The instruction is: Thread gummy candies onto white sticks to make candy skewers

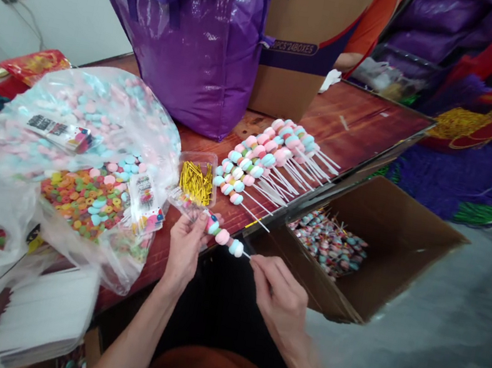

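Note:
My left hand [185, 243] pinches a clear plastic sleeve [185, 204] at the table's front edge. My right hand [277, 291] grips the white stick of a candy skewer [224, 237] with pink, blue and white marshmallows, whose tip is at the sleeve's mouth. Behind them on the red-brown table [361, 122] lies a row of several finished-looking marshmallow skewers [270, 156]. A small clear tray of gold twist ties [196, 180] sits just above my left hand.
A big clear bag of pastel marshmallows and coloured ring candies [83, 161] fills the left. A purple bag [197, 29] and a cardboard carton [301, 35] stand behind. An open box with wrapped skewers [335, 244] sits lower right. Another person's orange sleeve [370, 22] shows at the back.

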A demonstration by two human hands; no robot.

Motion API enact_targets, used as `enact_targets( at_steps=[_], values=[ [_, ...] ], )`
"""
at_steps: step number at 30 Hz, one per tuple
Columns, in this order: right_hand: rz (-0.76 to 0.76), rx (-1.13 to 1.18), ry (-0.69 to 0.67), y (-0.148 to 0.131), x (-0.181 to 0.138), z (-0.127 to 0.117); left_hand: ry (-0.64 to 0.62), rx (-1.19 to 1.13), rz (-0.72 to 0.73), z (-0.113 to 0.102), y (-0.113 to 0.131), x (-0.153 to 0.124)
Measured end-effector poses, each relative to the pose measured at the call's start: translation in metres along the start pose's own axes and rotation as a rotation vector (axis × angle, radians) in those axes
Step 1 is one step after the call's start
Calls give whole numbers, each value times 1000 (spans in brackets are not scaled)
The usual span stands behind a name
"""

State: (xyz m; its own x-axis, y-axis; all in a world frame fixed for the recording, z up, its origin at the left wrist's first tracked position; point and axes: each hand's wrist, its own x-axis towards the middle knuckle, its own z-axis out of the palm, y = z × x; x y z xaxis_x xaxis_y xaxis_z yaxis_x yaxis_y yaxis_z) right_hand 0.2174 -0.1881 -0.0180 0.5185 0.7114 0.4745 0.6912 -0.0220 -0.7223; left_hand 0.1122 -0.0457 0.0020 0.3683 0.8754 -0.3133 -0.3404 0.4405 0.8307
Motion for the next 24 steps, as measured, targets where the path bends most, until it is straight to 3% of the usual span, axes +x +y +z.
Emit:
enact_targets(
  at_steps=[3,8,11,18,21,24],
  values=[
    [53,35,-35,-2,-3,3,-37,-2,-21,1,0,-3],
    [398,257,-160,-3,-9,5,-132,-14,-100,-3,6,-3],
    [603,455,-251,-12,-8,7,-165,-17,-154,-3,8,-2],
    [1048,1057,-269,-30,3,10,-218,-74,-188,-2,10,-3],
    [1162,1273,-327,-32,1,15,-216,-107,-196,1,9,-6],
    [1183,1308,-298,-37,-1,21,-235,-108,-210,6,8,-10]
  ],
)
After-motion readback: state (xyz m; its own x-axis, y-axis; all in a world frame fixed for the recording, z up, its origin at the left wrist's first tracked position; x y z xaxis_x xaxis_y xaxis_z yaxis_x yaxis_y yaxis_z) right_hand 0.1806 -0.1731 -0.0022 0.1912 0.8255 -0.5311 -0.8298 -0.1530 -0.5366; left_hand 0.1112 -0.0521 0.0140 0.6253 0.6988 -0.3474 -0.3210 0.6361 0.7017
